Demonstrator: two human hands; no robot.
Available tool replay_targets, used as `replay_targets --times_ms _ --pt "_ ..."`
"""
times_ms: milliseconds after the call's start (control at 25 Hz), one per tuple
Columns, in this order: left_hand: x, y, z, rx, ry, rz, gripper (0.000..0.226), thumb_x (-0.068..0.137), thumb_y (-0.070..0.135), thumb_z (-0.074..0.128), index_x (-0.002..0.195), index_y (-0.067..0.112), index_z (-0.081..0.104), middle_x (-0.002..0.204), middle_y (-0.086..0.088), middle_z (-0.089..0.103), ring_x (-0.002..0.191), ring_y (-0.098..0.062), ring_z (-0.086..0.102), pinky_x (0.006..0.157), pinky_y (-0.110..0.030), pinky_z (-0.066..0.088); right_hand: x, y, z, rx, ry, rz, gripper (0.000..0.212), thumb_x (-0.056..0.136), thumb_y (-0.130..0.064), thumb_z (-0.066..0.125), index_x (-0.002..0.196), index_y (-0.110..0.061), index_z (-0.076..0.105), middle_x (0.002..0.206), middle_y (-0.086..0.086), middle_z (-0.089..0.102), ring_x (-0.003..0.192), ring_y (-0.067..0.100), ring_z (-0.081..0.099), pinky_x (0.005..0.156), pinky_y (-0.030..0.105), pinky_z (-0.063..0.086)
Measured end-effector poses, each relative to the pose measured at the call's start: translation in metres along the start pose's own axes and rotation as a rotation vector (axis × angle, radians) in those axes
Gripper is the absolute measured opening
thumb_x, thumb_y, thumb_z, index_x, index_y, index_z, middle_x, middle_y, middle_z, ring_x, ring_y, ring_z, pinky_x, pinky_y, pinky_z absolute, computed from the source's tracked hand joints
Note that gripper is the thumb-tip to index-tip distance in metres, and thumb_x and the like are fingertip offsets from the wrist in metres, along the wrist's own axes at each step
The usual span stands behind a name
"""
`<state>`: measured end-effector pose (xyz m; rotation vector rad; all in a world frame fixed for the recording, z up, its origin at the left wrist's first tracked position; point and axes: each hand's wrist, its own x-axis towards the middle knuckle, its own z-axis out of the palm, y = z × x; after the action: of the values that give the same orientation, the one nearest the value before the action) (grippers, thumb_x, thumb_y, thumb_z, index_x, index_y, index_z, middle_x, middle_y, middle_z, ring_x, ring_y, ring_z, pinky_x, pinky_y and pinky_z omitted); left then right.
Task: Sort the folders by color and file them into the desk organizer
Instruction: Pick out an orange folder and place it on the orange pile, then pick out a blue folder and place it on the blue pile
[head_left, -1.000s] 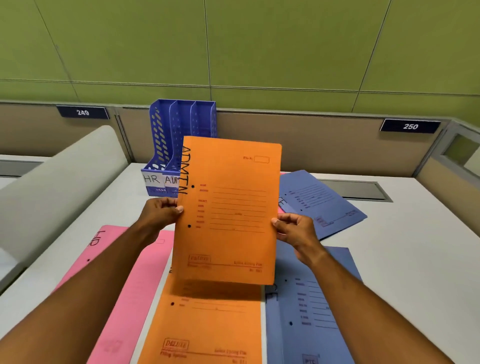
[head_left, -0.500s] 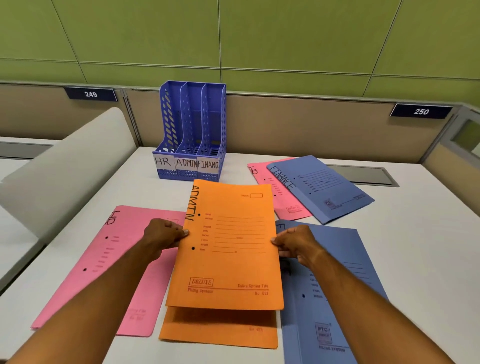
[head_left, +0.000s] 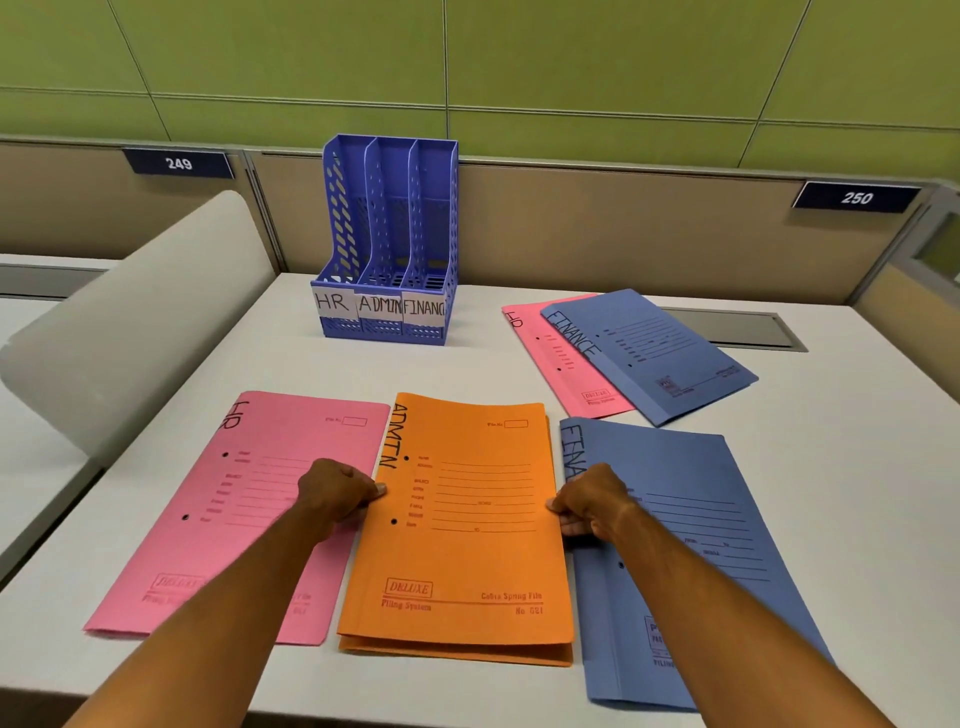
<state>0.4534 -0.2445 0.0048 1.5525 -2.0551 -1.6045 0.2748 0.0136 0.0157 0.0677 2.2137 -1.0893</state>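
Observation:
An orange ADMIN folder (head_left: 467, 545) lies on top of a second orange folder (head_left: 457, 653) at the desk's front middle. My left hand (head_left: 337, 491) pinches its left edge and my right hand (head_left: 589, 504) pinches its right edge. A pink HR folder (head_left: 244, 499) lies to the left, a blue FINANCE folder (head_left: 691, 545) to the right. Farther right, another blue FINANCE folder (head_left: 649, 353) overlaps a pink HR folder (head_left: 550, 353). The blue desk organizer (head_left: 387, 244) stands at the back with three empty slots labelled HR, ADMIN, FINANCE.
A grey curved divider panel (head_left: 124, 322) rises at the left edge of the white desk (head_left: 467, 364). A beige partition (head_left: 623, 234) with number plates 249 and 250 runs behind. A cable slot (head_left: 753, 332) sits at the back right.
Both hands lowered the raised orange folder from upright in front of the organizer down flat onto the other orange folder, lining it up with that one. The view tilted down.

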Motion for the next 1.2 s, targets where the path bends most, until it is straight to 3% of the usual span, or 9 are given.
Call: replay_targets --times_ms 200,320,480,640,840,960,1000,1080,1200 --pt "-0.002 0.004 0.004 0.047 -0.006 -0.016 0.019 0.075 0.008 0.079 0.083 -0.005 0.069 0.074 -0.019 0.067 0.057 -0.026 0.061 0.05 -0.031 0.051 0.0 0.003 0.002 -0.066 0.005 0.011 0.015 0.082 0.007 0.068 0.096 0.009 0.062 0.088 0.022 0.07 0.074 0.033 0.072 0.07 0.046 0.062" --pt "0.001 0.007 0.003 0.081 -0.019 -0.033 0.023 0.076 0.011 0.08 0.084 -0.007 0.067 0.078 -0.022 0.069 0.059 -0.029 0.063 0.059 -0.037 0.058 -0.003 0.0 0.001 -0.089 0.001 0.022 0.01 0.087 0.003 0.063 0.095 0.009 0.064 0.086 0.022 0.07 0.072 0.031 0.072 0.072 0.045 0.062" --pt "0.005 0.008 0.001 0.11 -0.004 -0.038 0.026 0.078 0.017 0.079 0.083 -0.005 0.065 0.08 -0.022 0.07 0.062 -0.03 0.067 0.064 -0.04 0.06 -0.011 -0.005 -0.007 -0.026 -0.061 0.054 0.023 0.09 -0.013 0.06 0.101 0.008 0.061 0.095 0.026 0.067 0.075 0.033 0.069 0.069 0.04 0.061" --pt "0.007 0.015 0.005 0.373 0.08 0.189 0.039 0.08 0.04 0.074 0.078 0.002 0.067 0.08 -0.019 0.07 0.07 -0.031 0.068 0.071 -0.041 0.059 -0.012 -0.011 -0.012 0.05 -0.048 0.03 0.036 0.091 -0.025 0.061 0.104 0.008 0.059 0.1 0.027 0.067 0.083 0.036 0.069 0.071 0.039 0.06" --pt "0.002 0.031 0.023 0.645 0.128 0.43 0.063 0.081 0.059 0.062 0.121 0.01 0.06 0.12 -0.012 0.065 0.107 -0.03 0.061 0.086 -0.042 0.049 -0.004 -0.019 -0.014 0.096 0.065 -0.116 0.033 0.088 -0.028 0.063 0.094 0.004 0.063 0.081 0.016 0.064 0.071 0.026 0.064 0.069 0.036 0.056" --pt "-0.002 0.038 0.04 0.721 0.14 0.531 0.074 0.08 0.064 0.058 0.134 0.014 0.049 0.133 -0.014 0.053 0.118 -0.031 0.053 0.09 -0.044 0.047 0.0 -0.021 -0.016 -0.201 0.291 -0.382 0.029 0.086 -0.03 0.064 0.072 -0.006 0.058 0.066 0.006 0.055 0.06 0.017 0.052 0.062 0.034 0.051" --pt "-0.003 0.041 0.046 0.762 0.153 0.566 0.078 0.08 0.067 0.055 0.138 0.015 0.045 0.137 -0.014 0.049 0.122 -0.032 0.049 0.093 -0.046 0.045 -0.001 -0.021 -0.017 -0.276 0.339 -0.478 0.027 0.086 -0.033 0.064 0.076 -0.007 0.06 0.07 0.005 0.057 0.064 0.017 0.054 0.065 0.035 0.053" --pt "-0.006 0.048 0.06 0.825 0.171 0.63 0.084 0.079 0.07 0.051 0.143 0.017 0.037 0.146 -0.015 0.039 0.131 -0.033 0.04 0.1 -0.049 0.04 0.0 -0.018 -0.019 -0.383 0.336 -0.593 0.04 0.087 -0.041 0.062 0.109 -0.009 0.061 0.103 0.01 0.065 0.094 0.024 0.062 0.083 0.039 0.054" --pt "-0.011 0.06 0.081 0.87 0.161 0.702 0.095 0.078 0.074 0.046 0.151 0.019 0.02 0.158 -0.017 0.02 0.144 -0.034 0.021 0.11 -0.051 0.027 0.008 -0.012 -0.026 -0.635 0.3 -0.609 0.081 0.088 -0.058 0.053 0.149 -0.012 0.025 0.156 0.013 0.027 0.143 0.032 0.027 0.113 0.046 0.031"
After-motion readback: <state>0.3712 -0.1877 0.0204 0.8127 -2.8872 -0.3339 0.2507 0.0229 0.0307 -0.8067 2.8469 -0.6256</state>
